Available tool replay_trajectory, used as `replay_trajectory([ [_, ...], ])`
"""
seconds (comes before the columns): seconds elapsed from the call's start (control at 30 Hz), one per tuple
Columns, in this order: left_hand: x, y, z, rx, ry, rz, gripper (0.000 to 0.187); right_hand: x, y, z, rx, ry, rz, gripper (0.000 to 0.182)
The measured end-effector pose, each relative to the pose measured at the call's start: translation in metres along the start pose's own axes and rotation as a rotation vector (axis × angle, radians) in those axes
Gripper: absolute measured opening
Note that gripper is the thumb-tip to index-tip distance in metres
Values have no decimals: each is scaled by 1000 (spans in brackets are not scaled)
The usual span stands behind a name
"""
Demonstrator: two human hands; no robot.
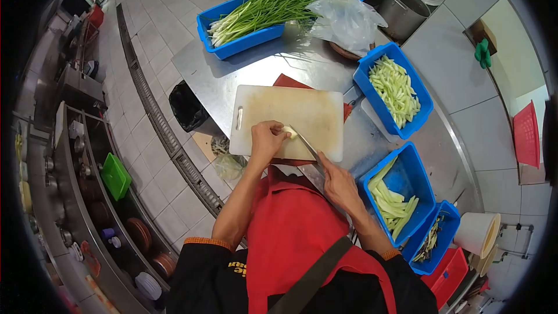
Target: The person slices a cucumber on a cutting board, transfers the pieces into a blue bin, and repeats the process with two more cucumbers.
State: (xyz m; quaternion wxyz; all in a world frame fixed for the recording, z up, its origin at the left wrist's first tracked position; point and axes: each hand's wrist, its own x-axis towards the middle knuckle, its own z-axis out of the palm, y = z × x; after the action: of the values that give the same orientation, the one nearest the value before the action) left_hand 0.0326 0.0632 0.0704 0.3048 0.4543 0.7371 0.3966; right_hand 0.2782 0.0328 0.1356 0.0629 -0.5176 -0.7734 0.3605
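Observation:
A white cutting board [314, 107] with a worn tan surface lies on the steel table in front of me. My left hand [269, 139] is over its near edge, fingers closed on a small pale yellow-green vegetable piece [289, 132]. My right hand [338, 181] grips a knife [304, 144] by the handle, which the fingers mostly hide. The blade slants up and left across the board, its tip at the piece; whether it cuts in cannot be made out. A red cloth [290, 81] shows from under the board.
Blue tubs to the right hold cut pale-green strips [395, 90], longer pieces [386, 200] and dark scraps [430, 238]. Behind the board stand a blue tub of green onions [261, 17] and a clear plastic bag [349, 14]. A black-lined bin [189, 107] is left of the table.

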Motion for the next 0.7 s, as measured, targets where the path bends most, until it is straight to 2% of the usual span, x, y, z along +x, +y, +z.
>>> replay_trajectory([
  [0.03,-6,-3,5,-2,1,-10,28,-3,3,1,-27,12,-16,55],
  [0.1,-15,-7,16,-134,113,152,20,-6,4,3,-55,16,-31,57],
  [0.2,-25,-3,26,-116,176,236,14,-9,2,0,-171,-26,-21,61],
  [0.4,-26,-3,27,-56,206,298,13,-10,-10,-10,-226,-52,-37,68],
  [0.57,-29,0,26,-101,196,229,13,-10,-7,-7,-285,-112,-58,81],
  [0.7,-29,1,25,-119,185,207,14,-10,-10,5,-362,-111,-69,84],
])
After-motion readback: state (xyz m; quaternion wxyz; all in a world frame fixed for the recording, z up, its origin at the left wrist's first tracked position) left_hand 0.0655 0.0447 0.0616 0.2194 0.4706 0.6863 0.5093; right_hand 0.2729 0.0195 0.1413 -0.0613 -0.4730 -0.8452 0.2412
